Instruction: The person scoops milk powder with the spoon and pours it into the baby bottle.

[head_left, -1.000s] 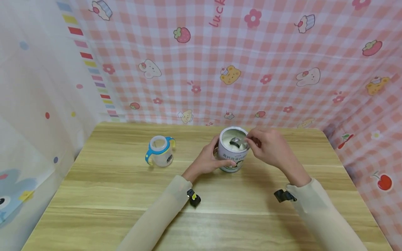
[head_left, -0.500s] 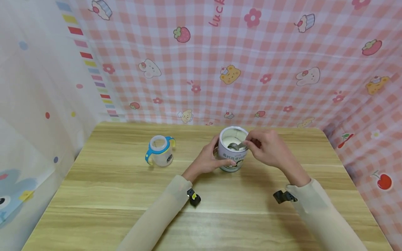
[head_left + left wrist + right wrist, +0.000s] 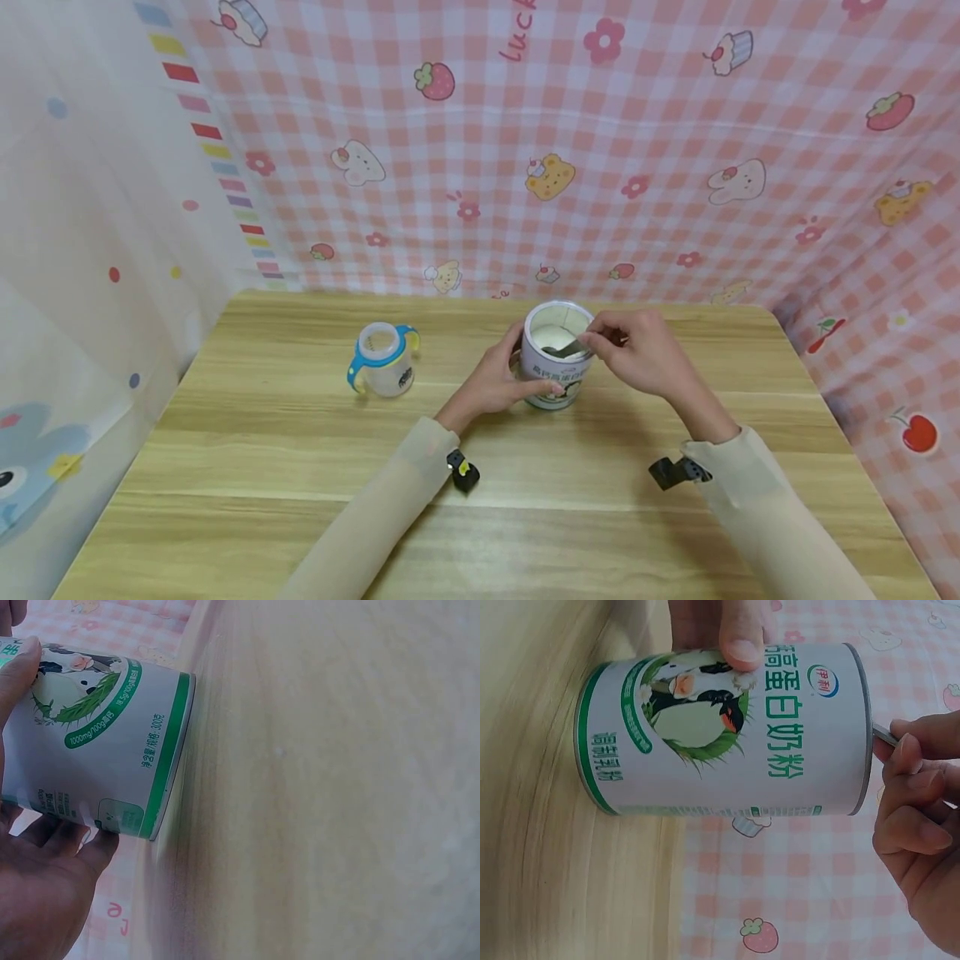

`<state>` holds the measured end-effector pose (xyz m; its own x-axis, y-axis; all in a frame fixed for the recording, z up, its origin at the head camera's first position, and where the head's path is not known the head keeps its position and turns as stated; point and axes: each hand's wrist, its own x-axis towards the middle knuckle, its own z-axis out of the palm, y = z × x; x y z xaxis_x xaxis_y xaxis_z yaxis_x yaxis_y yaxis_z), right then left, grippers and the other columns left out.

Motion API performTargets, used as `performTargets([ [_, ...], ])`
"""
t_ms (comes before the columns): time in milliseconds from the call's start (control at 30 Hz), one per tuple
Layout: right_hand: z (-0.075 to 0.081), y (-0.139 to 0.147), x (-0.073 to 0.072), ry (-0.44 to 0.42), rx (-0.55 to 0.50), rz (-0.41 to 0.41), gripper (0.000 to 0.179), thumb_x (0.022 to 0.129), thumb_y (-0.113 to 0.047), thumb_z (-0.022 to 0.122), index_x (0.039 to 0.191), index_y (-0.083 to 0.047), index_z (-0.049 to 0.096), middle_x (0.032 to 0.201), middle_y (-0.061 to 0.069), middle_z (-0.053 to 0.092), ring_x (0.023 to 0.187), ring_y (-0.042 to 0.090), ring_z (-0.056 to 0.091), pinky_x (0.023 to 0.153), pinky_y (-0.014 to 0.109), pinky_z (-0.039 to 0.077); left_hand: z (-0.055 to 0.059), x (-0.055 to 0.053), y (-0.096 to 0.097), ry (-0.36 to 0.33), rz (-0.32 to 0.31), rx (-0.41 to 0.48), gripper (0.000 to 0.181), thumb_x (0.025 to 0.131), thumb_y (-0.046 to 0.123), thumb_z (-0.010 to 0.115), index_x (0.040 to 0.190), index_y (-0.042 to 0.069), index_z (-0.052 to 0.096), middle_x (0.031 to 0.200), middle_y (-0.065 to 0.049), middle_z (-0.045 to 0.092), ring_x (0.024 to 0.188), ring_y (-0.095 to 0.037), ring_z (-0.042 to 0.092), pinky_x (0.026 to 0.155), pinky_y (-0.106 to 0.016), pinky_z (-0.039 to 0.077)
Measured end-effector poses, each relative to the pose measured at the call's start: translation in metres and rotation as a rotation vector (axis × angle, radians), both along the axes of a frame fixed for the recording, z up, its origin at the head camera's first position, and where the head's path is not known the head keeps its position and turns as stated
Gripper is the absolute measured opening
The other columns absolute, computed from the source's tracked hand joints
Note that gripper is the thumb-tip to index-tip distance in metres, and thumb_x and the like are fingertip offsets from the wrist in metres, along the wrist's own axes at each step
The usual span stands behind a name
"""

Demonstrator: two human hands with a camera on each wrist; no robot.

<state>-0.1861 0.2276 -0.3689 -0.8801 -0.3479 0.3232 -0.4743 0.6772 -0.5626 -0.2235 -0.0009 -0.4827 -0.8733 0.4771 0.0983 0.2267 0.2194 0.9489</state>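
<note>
An open milk powder can (image 3: 551, 379) stands upright on the table, white with a green band and a cow picture. Pale powder (image 3: 550, 337) shows inside it. My left hand (image 3: 491, 382) grips the can from the left, its thumb across the front and its fingers round the far side. Above the can's right rim, my right hand (image 3: 637, 350) pinches the handle of a metal spoon (image 3: 567, 349), whose bowl is down inside the can. In the right wrist view the can (image 3: 727, 735) hides all of the spoon but a bit of handle (image 3: 885, 736).
A clear sippy cup (image 3: 390, 377) with a blue collar and two yellow-and-blue handles stands uncovered to the left of the can. The wooden table (image 3: 480, 542) backs onto a pink checked cloth (image 3: 495, 167). Black wrist cameras sit on both sleeves.
The spoon's bowl has shifted left and toward the near side inside the can and tilted lower. My right hand moved slightly with it; my left hand and the can stay put.
</note>
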Motion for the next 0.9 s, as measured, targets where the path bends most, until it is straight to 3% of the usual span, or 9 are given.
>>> performTargets([
  [300,0.0052,-0.0008,-0.0004,-0.18,-0.036,-0.063,0.02,0.098,-0.017,0.068,0.08,-0.009,0.075,0.065,0.005,0.062,0.055,0.011,0.05,0.048,0.024,0.041,-0.0009,-0.0011,-0.0003,0.005,0.001,0.001,0.105,0.077,0.036,0.092,0.159,0.037,0.027,0.154,0.008,0.048,0.145,-0.016,0.044,0.125,-0.042,0.036],
  [500,0.0043,0.0002,-0.0016,-0.294,-0.091,-0.1,0.026,0.099,-0.021,0.066,0.078,-0.008,0.071,0.064,0.003,0.057,0.053,0.012,0.044,0.047,0.025,0.036,-0.0002,-0.0009,-0.0005,0.0,0.002,0.004,0.103,0.077,0.035,0.092,0.158,0.038,0.028,0.153,0.008,0.049,0.145,-0.015,0.045,0.125,-0.042,0.036],
  [900,0.002,0.0037,-0.0028,-0.593,-0.388,-0.217,0.03,0.103,-0.024,0.06,0.104,0.004,0.069,0.071,0.0,0.056,0.054,0.008,0.041,0.046,0.022,0.036,-0.0002,0.0001,0.0001,-0.011,0.002,-0.001,0.104,0.077,0.037,0.092,0.158,0.043,0.027,0.153,0.011,0.048,0.145,-0.014,0.044,0.125,-0.041,0.036],
])
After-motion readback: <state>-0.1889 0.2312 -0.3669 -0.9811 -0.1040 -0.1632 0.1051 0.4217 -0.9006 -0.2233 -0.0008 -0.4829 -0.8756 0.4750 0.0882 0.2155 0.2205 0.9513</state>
